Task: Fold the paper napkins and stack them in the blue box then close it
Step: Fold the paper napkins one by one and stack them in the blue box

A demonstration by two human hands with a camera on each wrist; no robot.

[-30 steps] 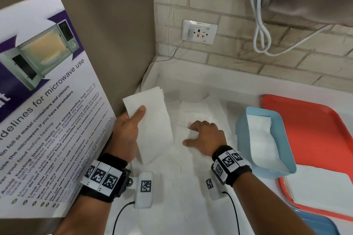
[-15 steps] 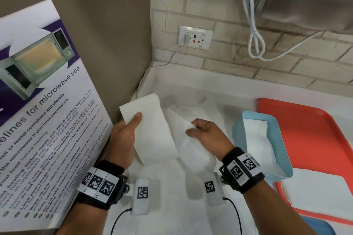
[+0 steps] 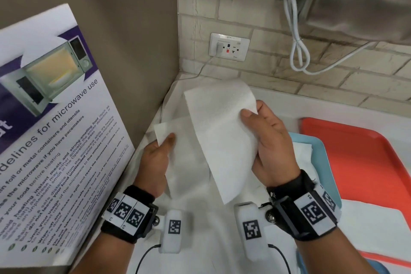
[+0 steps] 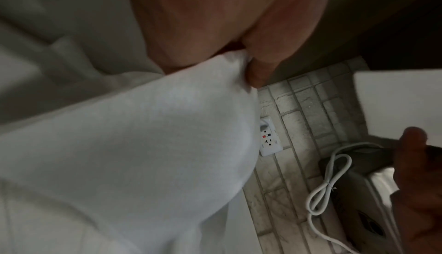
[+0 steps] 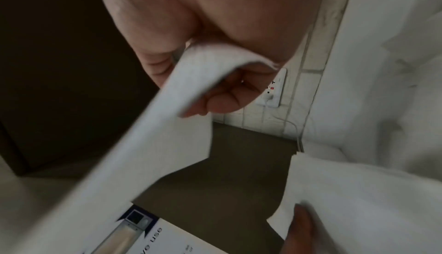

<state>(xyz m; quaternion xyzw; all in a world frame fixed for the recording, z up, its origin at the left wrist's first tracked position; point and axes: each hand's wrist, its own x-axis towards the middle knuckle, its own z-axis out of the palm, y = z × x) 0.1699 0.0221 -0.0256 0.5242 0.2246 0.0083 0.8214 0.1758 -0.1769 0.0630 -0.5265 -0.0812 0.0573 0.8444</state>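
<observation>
My left hand (image 3: 165, 140) pinches the top corner of a folded white napkin (image 3: 184, 162) between thumb and fingers, low at the left. In the left wrist view that napkin (image 4: 143, 144) fills the frame below the pinching fingers (image 4: 256, 69). My right hand (image 3: 251, 115) grips a second, larger napkin (image 3: 222, 131) by its right edge and holds it up off the counter. The right wrist view shows this sheet (image 5: 167, 144) hanging from the thumb and fingers. The blue box (image 3: 322, 151) stands behind my right hand, mostly hidden, with folded napkins (image 3: 304, 151) inside.
A red tray (image 3: 360, 162) lies at the right with a white napkin (image 3: 373, 229) over its near part. A microwave poster (image 3: 55, 129) leans at the left. The brick wall carries an outlet (image 3: 229, 46) and a looped white cord (image 3: 298, 51). Loose napkins cover the white counter (image 3: 200, 218).
My right hand has taken a napkin off the counter and raised it. The left hand, still pinching its folded napkin, has sunk lower and to the left of it.
</observation>
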